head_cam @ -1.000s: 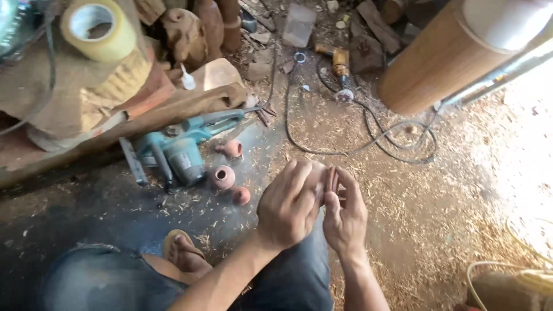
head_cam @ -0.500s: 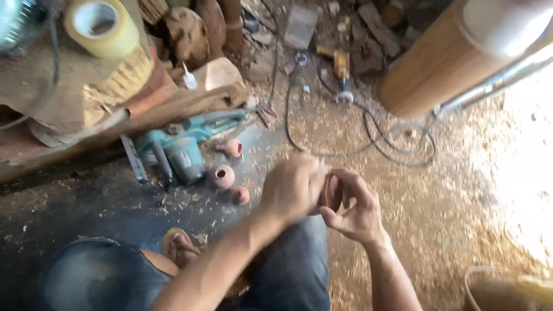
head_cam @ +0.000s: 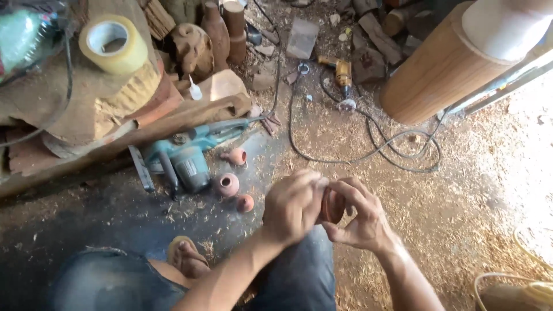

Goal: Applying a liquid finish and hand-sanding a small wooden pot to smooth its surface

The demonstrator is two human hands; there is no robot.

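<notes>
My left hand (head_cam: 294, 207) and my right hand (head_cam: 358, 220) meet above my lap, both closed around a small reddish-brown wooden piece (head_cam: 332, 205). Only a sliver of that piece shows between the fingers. My left hand covers its left side and my right hand cups it from the right and below. On the sawdust floor just left of my hands lie three small turned wooden pots (head_cam: 227, 184), one of them tipped on its side (head_cam: 236, 156).
A teal power tool (head_cam: 187, 158) lies beside the pots, its black cable (head_cam: 368, 152) looping across the floor. A yellow drill (head_cam: 343, 74), a roll of tape (head_cam: 113, 43), wood blocks and a large wooden cylinder (head_cam: 443, 66) lie further off. My sandalled foot (head_cam: 187, 259) is lower left.
My hands have closed further around the wooden piece and my right hand has turned under it. The view has shifted slightly.
</notes>
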